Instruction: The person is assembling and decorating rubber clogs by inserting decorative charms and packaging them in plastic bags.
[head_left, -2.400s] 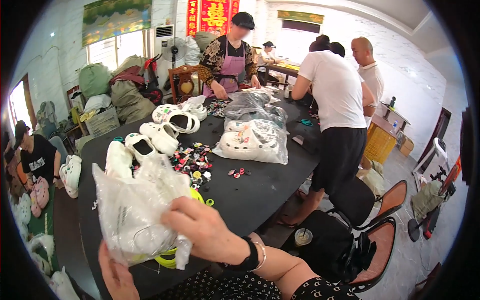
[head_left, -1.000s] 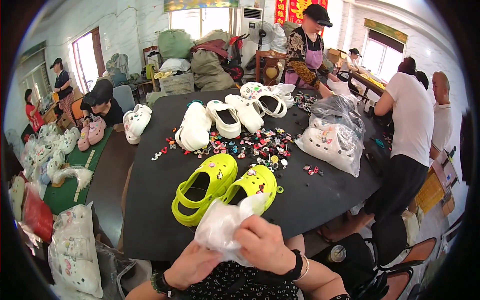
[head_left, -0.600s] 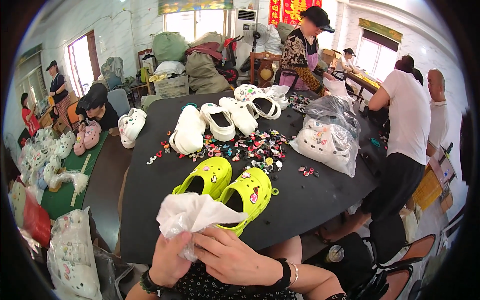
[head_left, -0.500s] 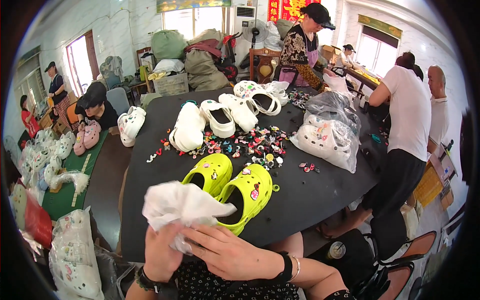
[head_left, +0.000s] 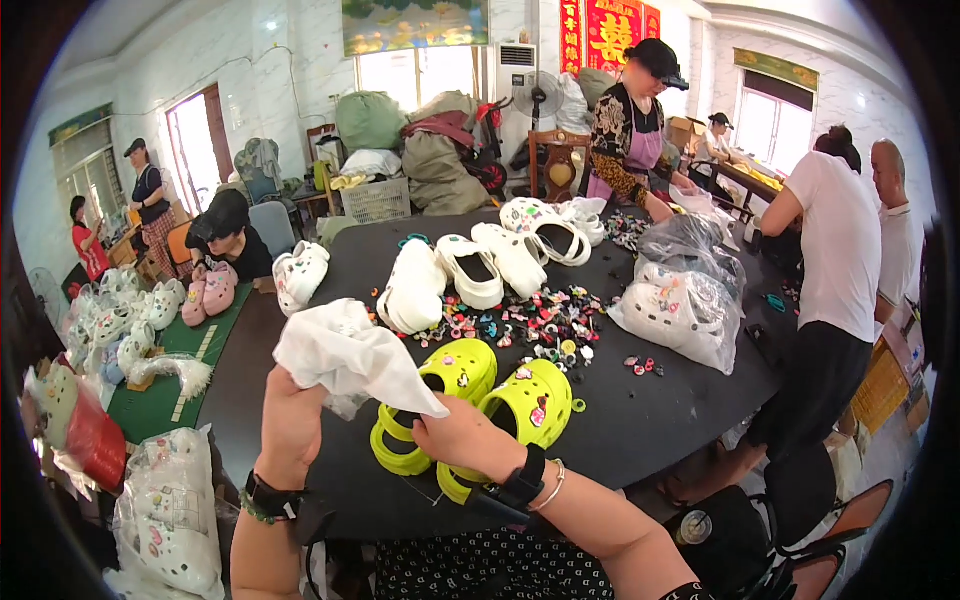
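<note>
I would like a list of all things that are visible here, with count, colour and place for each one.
crumpled plastic bag: one, white, held up by both hands above the table's near edge
yellow clogs: two, bright yellow, on the table just behind the bag
white clogs: several, white, at the table's middle and far end
shoe charms: many, mixed colours, scattered beyond the yellow clogs
bagged clogs: one clear bag, white clogs inside, right side of the table
table: one, black
people: several, standing or sitting around the room
left hand: grips the bag from below
right hand: pinches the bag's right corner
</note>
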